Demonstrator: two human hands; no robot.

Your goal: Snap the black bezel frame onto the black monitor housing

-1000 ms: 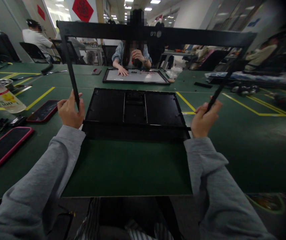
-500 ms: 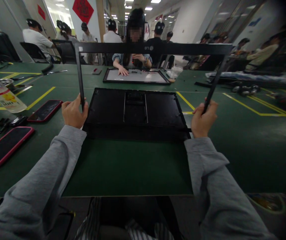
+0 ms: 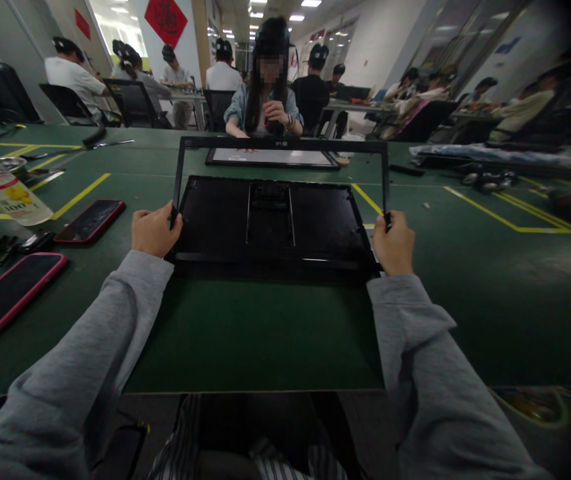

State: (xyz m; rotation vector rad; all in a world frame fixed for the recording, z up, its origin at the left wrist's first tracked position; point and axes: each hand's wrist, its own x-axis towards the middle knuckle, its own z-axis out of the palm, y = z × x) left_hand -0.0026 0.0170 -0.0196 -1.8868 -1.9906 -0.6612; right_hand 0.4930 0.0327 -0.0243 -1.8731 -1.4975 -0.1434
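Between my hands is a thin black monitor bezel (image 3: 285, 144) with an LG logo on its far bar. My left hand (image 3: 154, 230) pinches its left side bar, and my right hand (image 3: 395, 241) is closed on the right one. The frame tilts, its far bar raised above the table. Under and within it lies a black monitor back cover (image 3: 218, 210), inner side up, with a recessed channel down its middle. The bezel's near bar is low over the cover's near edge; whether they touch I cannot tell.
Across the green table (image 3: 265, 333) a co-worker (image 3: 270, 87) sits behind a flat display panel (image 3: 285, 157). To my left are two phones, one in a pink case (image 3: 12, 297) and another (image 3: 90, 221), and a leaning bottle (image 3: 12, 197). Plastic-wrapped items (image 3: 505, 160) lie at right.
The bezel's far bar has come down and tilted away from me, toward the back cover. Both hands have moved slightly inward with it.
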